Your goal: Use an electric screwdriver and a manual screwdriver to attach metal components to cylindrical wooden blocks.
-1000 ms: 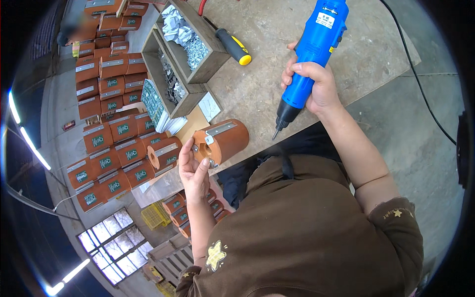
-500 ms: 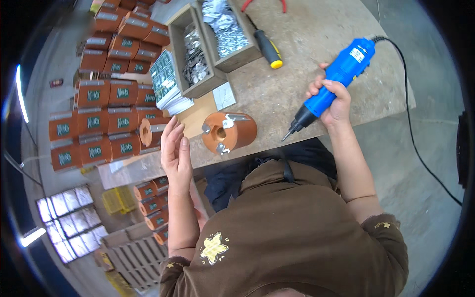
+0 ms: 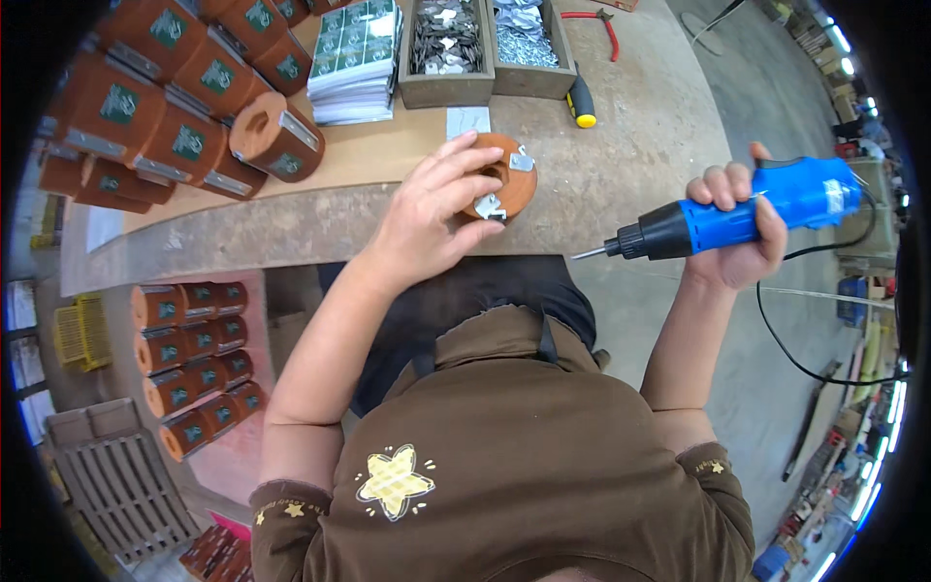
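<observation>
- My left hand arches over the orange-brown cylinder, fingers a little apart across its end face and thumb at the near edge; I take this as steadying it, though I cannot tell how firmly it presses.
- The cylinder sits on the bench near its front edge, probably for easy reach, its holed face turned up toward my camera so both metal clips show.
- My right hand is wrapped round the blue power driver, holding it off to the right, its bit pointing left and well apart from the cylinder, which leaves the face clear to me.
- Beyond the cylinder, one wooden box holds loose metal pieces and its neighbour small silvery parts; side by side, they seem placed for quick picking.
- The label stack lies just left of them, the yellow-ended screwdriver and red pliers right, I suspect as spares.
- Labelled cylinders crowd the left, apart from this one.
</observation>
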{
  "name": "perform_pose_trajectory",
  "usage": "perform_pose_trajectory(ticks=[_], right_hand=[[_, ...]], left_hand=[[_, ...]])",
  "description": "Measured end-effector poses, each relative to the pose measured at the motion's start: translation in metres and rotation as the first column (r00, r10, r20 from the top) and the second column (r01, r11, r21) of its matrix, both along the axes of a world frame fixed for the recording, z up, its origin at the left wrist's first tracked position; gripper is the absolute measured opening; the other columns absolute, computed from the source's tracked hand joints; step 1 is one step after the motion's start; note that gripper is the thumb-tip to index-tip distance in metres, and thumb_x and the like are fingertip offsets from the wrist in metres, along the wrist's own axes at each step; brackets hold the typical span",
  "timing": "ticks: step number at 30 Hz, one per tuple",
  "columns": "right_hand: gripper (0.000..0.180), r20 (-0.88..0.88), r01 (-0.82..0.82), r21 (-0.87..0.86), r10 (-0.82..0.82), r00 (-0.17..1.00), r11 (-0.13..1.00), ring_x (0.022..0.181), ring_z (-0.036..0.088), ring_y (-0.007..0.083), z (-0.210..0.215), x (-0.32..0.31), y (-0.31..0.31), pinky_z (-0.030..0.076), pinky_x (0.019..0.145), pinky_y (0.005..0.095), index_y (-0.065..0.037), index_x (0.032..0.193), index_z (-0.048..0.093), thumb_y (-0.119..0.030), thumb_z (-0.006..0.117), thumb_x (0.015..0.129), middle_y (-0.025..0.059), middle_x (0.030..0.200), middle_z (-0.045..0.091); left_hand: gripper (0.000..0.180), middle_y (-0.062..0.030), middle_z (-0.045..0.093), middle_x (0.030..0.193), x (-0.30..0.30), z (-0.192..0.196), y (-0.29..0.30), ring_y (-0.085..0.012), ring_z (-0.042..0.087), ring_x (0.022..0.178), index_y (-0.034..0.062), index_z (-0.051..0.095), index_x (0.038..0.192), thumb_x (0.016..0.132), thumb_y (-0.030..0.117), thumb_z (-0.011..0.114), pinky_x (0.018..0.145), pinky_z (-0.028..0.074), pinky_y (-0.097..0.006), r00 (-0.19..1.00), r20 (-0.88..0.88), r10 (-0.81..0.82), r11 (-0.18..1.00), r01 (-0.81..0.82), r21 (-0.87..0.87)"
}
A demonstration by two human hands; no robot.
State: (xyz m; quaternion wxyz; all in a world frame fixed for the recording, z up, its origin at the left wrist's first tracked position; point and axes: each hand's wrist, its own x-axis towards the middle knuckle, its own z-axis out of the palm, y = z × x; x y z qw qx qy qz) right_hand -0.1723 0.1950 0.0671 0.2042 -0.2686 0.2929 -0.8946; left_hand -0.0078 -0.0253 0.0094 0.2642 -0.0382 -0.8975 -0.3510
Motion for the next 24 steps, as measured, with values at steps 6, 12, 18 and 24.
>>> perform_pose_trajectory(ticks=[6,12,18,24], right_hand=[[0.053,-0.337,-0.166,0.037,0.169,0.926,0.985,0.077,0.046,0.0174,0.051,0.033,-0.008,0.037,0.075,0.0373,-0.002,0.124,0.032,-0.015,0.045,0.075,0.0076,0.085,0.050],[0.054,-0.556,-0.120,0.125,0.170,0.814,0.985,0.078,0.047,0.0210,0.065,0.063,-0.050,0.038,0.076,0.0401,-0.004,0.125,0.031,-0.014,0.045,0.074,0.0108,0.087,0.051],[0.048,-0.612,-0.004,0.193,0.123,0.781,0.981,0.072,0.052,0.0246,0.071,0.068,-0.075,0.042,0.073,0.0420,-0.001,0.119,0.034,-0.013,0.046,0.074,0.0143,0.079,0.055],[0.035,-0.570,-0.054,0.246,0.189,0.800,0.968,0.074,0.052,0.0221,0.085,0.062,-0.082,0.041,0.074,0.0413,-0.003,0.113,0.042,-0.020,0.046,0.083,0.0112,0.079,0.057]], left_hand=[[0.033,-0.0092,0.054,0.116,-0.004,-0.020,0.007,-0.0291,0.042,0.119,0.0022,0.059,0.087,0.058,0.010,0.075,0.094,0.038,-0.038,0.985,-0.160,0.061,0.997,-0.053,0.052],[0.031,-0.0088,0.053,0.117,-0.003,-0.036,0.003,-0.0290,0.040,0.120,0.0021,0.058,0.084,0.059,0.010,0.075,0.094,0.037,-0.038,0.967,-0.243,0.079,0.990,-0.047,0.134],[0.029,-0.0086,0.052,0.118,-0.005,-0.042,0.006,-0.0290,0.038,0.121,0.0018,0.057,0.083,0.061,0.009,0.073,0.095,0.036,-0.037,0.962,-0.263,0.072,0.985,-0.027,0.172],[0.028,-0.0088,0.051,0.118,-0.004,-0.041,0.007,-0.0283,0.038,0.120,0.0018,0.056,0.082,0.060,0.008,0.073,0.096,0.036,-0.037,0.959,-0.273,0.075,0.977,-0.016,0.211]])
